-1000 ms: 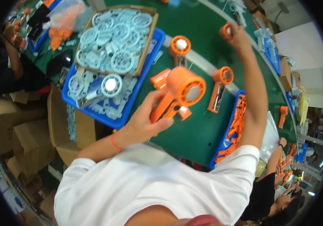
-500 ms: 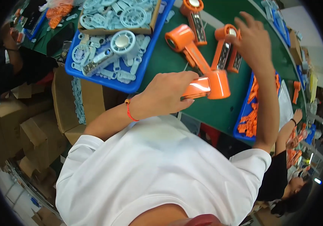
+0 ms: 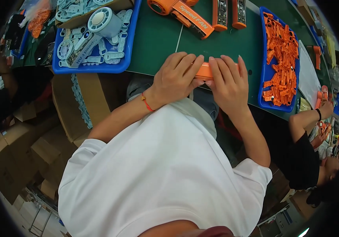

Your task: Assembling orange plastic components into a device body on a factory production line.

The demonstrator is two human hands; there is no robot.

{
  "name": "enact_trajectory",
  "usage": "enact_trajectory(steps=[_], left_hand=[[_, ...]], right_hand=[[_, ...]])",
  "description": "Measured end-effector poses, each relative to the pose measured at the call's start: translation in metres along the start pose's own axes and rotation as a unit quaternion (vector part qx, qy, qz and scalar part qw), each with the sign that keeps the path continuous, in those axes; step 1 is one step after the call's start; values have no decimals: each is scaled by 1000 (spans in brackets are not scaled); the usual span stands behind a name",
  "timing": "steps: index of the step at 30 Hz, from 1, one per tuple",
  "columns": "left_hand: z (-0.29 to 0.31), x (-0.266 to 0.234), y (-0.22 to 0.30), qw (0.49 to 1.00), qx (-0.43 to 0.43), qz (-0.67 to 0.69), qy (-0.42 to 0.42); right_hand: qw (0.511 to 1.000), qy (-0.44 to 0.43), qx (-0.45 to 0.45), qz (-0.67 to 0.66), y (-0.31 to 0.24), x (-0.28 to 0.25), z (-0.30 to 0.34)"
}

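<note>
Close to my body, at the near edge of the table, I hold an orange handheld fan (image 3: 204,72) lying crosswise. My left hand (image 3: 173,79) is closed around one end of it. My right hand (image 3: 229,83) presses its fingers over the other end, hiding the fan's round head. Beyond my hands another orange handheld fan (image 3: 189,15) lies on the green table. Two more orange handles (image 3: 220,15) lie beside it with their insides exposed, their upper ends cut off by the picture's edge.
At left, a blue tray (image 3: 94,70) holds light blue parts, a light blue fan (image 3: 105,23) and a cardboard box of parts. To the right, another blue tray (image 3: 261,89) holds small orange parts. Cardboard boxes (image 3: 7,152) stand at lower left. A co-worker's arm (image 3: 306,120) is at right.
My right hand has come back from the fans farther out and now grips the fan together with my left. The view has shifted, so the table things appear higher.
</note>
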State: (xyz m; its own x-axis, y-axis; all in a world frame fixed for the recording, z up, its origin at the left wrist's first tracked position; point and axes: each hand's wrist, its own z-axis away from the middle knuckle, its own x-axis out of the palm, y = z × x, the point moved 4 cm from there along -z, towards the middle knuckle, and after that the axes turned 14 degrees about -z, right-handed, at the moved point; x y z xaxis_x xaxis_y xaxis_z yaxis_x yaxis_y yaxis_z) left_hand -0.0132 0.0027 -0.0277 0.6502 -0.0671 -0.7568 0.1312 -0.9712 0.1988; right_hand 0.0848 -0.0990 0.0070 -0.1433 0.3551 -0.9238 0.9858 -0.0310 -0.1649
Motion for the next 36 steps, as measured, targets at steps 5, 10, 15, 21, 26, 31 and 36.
enact_trajectory(steps=[5,10,15,21,26,31,36], left_hand=[[1,3,3,999,-41,6,-5],[-1,2,1,999,-25,-6,37],[2,7,-1,997,-7,-71,26],[5,4,3,996,4,-83,37],[6,10,2,994,-3,-92,52],[4,9,2,996,-35,-50,69],[4,8,-1,996,-56,-21,66]], right_hand=[[999,-3,-30,-24,8,1,-2],[999,-15,-20,-36,7,-2,-3],[999,-44,-19,-11,2,-5,-6],[999,-40,-10,-35,4,-2,-2],[999,-32,-9,-43,5,-1,-3],[998,-36,-4,-48,7,-1,-4],[999,-14,-12,-50,12,2,-3]])
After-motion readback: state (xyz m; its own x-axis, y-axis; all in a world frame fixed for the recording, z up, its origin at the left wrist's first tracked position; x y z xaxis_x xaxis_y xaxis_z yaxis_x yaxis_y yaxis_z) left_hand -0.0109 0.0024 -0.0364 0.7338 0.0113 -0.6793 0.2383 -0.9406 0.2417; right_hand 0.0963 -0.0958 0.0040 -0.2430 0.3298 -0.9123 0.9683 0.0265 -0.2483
